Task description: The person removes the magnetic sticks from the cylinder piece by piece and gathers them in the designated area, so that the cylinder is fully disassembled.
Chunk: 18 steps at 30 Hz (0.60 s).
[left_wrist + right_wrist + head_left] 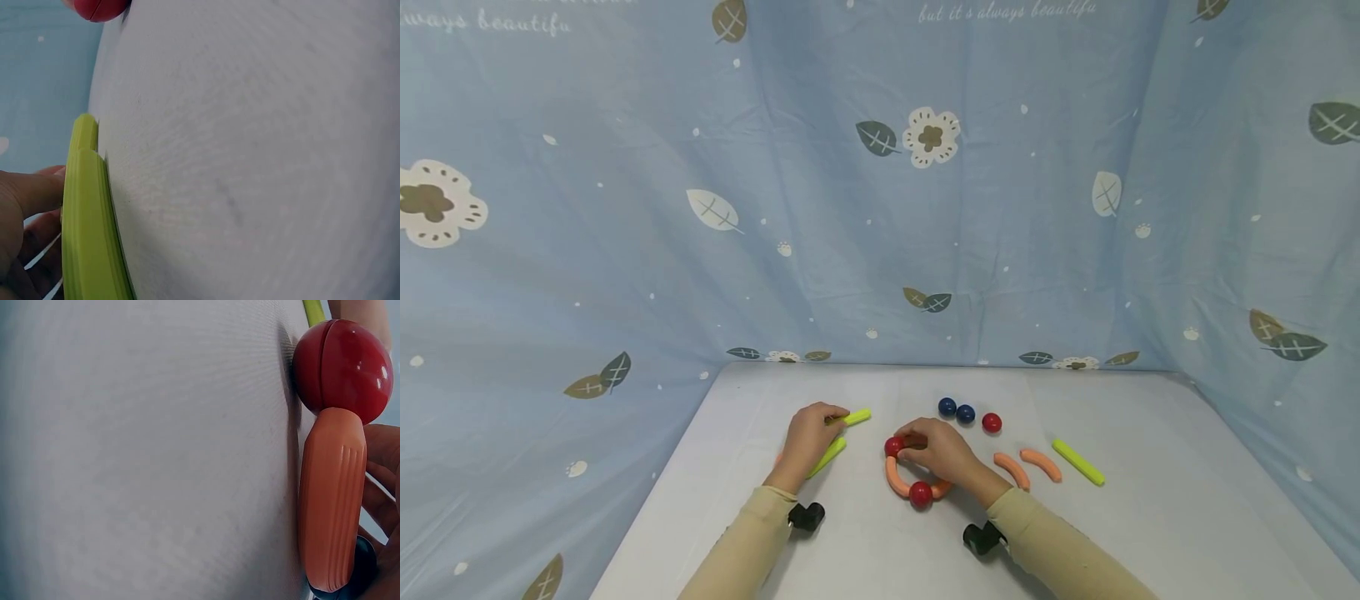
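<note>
My left hand (811, 442) holds a yellow-green rod (857, 416) at the left of the table. A second yellow-green rod (87, 231) lies close beside that hand, nearer the camera. At the middle, my right hand (942, 457) pinches an orange curved rod (916, 440) beside a red ball (893, 447). This belongs to a ring-like piece, where another orange curved rod (895, 478) runs down to a front red ball (921, 495). In the right wrist view, an orange rod (334, 500) meets a red ball (344, 372); a dark ball (364, 569) is partly hidden behind it.
Two dark blue balls (957, 410) and a loose red ball (992, 422) lie behind the right hand. To its right are two orange curved rods (1041, 464) and a yellow-green rod (1078, 462). A blue patterned curtain (820, 250) hangs behind the white table (1157, 517).
</note>
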Each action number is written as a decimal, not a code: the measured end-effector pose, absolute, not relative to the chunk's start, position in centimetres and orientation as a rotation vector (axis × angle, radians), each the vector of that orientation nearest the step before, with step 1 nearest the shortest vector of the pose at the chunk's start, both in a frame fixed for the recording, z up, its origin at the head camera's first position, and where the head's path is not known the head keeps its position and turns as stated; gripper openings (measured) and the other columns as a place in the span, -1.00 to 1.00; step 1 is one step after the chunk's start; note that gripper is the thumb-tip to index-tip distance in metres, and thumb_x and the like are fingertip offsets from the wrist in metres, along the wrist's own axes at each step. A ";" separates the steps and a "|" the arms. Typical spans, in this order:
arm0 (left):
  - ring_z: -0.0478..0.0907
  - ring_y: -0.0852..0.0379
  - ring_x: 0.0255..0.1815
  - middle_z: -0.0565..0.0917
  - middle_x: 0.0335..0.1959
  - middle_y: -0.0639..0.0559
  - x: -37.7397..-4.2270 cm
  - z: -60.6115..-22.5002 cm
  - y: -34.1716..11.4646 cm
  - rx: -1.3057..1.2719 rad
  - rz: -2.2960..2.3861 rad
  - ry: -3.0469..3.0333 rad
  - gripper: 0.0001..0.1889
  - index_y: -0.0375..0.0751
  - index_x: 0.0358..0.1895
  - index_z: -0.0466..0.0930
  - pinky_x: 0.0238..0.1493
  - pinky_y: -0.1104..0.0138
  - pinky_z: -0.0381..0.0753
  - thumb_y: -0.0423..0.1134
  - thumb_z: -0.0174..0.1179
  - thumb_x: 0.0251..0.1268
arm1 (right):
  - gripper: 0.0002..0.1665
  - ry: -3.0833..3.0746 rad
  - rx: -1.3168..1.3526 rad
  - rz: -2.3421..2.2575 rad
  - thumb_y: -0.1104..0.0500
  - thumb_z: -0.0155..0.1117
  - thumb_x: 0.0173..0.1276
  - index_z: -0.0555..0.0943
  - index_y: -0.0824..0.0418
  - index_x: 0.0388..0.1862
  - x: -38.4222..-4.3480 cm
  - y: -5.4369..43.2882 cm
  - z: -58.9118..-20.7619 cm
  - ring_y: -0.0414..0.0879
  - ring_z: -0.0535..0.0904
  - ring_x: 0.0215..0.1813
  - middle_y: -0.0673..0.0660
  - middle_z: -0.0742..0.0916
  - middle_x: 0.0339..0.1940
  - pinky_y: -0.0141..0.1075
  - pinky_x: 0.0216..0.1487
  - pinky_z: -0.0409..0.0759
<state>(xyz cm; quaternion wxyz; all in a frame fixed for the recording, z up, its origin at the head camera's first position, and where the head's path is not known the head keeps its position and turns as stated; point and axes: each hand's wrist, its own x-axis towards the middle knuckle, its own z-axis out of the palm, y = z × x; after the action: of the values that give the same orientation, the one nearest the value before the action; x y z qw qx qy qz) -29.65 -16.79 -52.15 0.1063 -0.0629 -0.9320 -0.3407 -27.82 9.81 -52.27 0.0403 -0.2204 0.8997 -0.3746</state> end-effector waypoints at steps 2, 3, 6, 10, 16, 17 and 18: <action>0.69 0.00 -0.07 0.78 -0.12 0.02 -29.7 -52.2 -16.8 -0.178 -1.007 -2.756 -0.80 -0.04 -0.08 0.83 -0.05 0.12 0.67 -0.32 0.42 0.25 | -0.66 2.752 -0.672 -1.152 0.08 0.51 0.30 0.73 -0.02 0.05 -27.8 9.8 -52.3 -0.18 0.67 0.02 -0.13 0.75 -0.07 -0.17 0.13 0.66; 0.69 -0.01 -0.06 0.78 -0.11 0.01 -29.7 -52.2 -16.9 -0.176 -1.007 -2.760 -0.80 -0.04 -0.08 0.82 -0.03 0.11 0.67 -0.32 0.42 0.25 | -0.66 2.750 -0.670 -1.152 0.08 0.51 0.30 0.73 -0.02 0.05 -27.8 9.8 -52.3 -0.18 0.67 0.02 -0.13 0.75 -0.07 -0.18 0.13 0.66; 0.69 -0.02 -0.02 0.78 -0.09 0.01 -29.6 -52.2 -16.9 -0.170 -1.006 -2.769 -0.79 -0.04 -0.07 0.82 0.00 0.10 0.66 -0.33 0.42 0.25 | -0.66 2.747 -0.668 -1.152 0.07 0.51 0.30 0.73 -0.02 0.05 -27.8 9.8 -52.2 -0.18 0.67 0.02 -0.13 0.75 -0.07 -0.17 0.12 0.66; 0.68 -0.02 -0.01 0.78 -0.08 0.02 -29.6 -52.3 -17.0 -0.161 -1.020 -2.773 -0.79 -0.04 -0.05 0.81 0.01 0.10 0.65 -0.32 0.41 0.26 | -0.66 2.751 -0.666 -1.141 0.07 0.51 0.30 0.73 -0.02 0.06 -27.8 9.8 -52.3 -0.18 0.67 0.02 -0.13 0.75 -0.08 -0.17 0.13 0.66; 0.68 -0.03 -0.02 0.77 -0.07 0.01 -29.5 -52.2 -16.9 -0.154 -1.034 -2.776 -0.77 -0.06 -0.03 0.80 0.00 0.08 0.66 -0.32 0.40 0.27 | -0.65 2.754 -0.680 -1.129 0.06 0.51 0.30 0.73 -0.02 0.06 -27.9 9.8 -52.3 -0.18 0.67 0.02 -0.14 0.75 -0.08 -0.15 0.14 0.65; 0.68 -0.03 -0.02 0.77 -0.07 0.01 -29.5 -52.2 -16.9 -0.153 -1.035 -2.776 -0.77 -0.07 -0.02 0.80 0.00 0.08 0.66 -0.32 0.40 0.27 | -0.65 2.753 -0.682 -1.128 0.06 0.51 0.29 0.73 -0.02 0.06 -27.9 9.8 -52.3 -0.18 0.67 0.02 -0.14 0.75 -0.08 -0.15 0.14 0.65; 0.68 -0.03 -0.02 0.77 -0.07 0.01 -29.5 -52.2 -16.9 -0.153 -1.030 -2.777 -0.76 -0.07 -0.01 0.79 0.00 0.08 0.66 -0.32 0.40 0.28 | -0.65 2.753 -0.682 -1.127 0.06 0.51 0.29 0.72 -0.02 0.06 -27.9 9.9 -52.3 -0.18 0.66 0.02 -0.14 0.75 -0.08 -0.14 0.15 0.65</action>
<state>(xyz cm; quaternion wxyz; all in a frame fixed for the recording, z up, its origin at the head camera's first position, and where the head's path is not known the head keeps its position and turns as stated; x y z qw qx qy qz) -29.47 -16.88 -52.18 0.0878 -0.0515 -0.9328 -0.3458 -27.88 9.85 -52.29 0.0449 -0.2234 0.9012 -0.3688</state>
